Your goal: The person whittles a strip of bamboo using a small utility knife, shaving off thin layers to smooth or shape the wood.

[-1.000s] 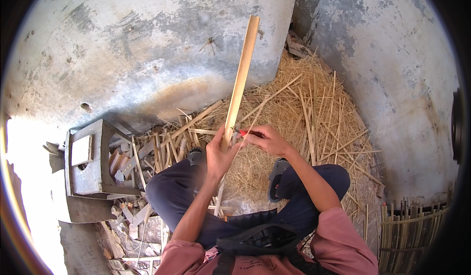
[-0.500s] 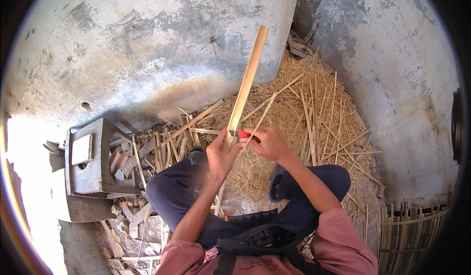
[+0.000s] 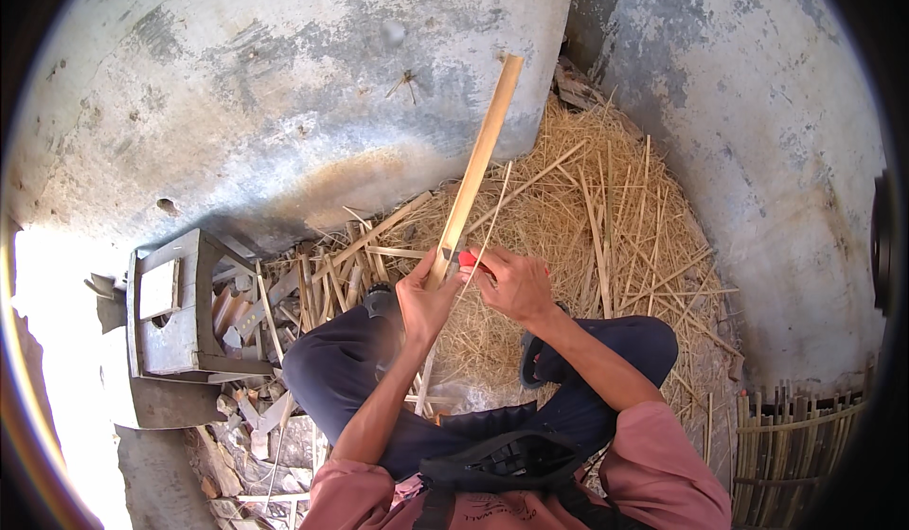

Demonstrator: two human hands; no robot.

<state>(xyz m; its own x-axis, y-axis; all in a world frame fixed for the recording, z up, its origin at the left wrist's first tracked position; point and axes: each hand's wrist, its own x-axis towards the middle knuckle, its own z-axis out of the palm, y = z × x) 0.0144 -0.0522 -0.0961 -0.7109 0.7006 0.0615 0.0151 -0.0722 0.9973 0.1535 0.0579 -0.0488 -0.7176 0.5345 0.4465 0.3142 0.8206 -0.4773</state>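
My left hand (image 3: 424, 305) is closed around the lower part of a long split bamboo strip (image 3: 482, 151), which slants up and slightly right with its pale inner side showing. In my right hand (image 3: 517, 287) is a knife with a red handle (image 3: 468, 260). Its short dark blade lies against the bamboo strip just above my left fingers. A thin bamboo sliver (image 3: 495, 210) rises between my hands, its lower end at the fingertips; I cannot tell which hand grips it.
Shavings (image 3: 559, 189) and loose slivers heap up ahead and to the right. A worn wooden box frame (image 3: 170, 303) stands at the left among offcuts. Weathered walls (image 3: 312, 85) rise ahead and right. A bundle of upright sticks (image 3: 795, 440) stands at lower right. My crossed legs lie below.
The thin sliver has swung to a steeper angle, its far end lower and further left. My right hand has turned over a little around the knife. The bamboo strip has barely shifted.
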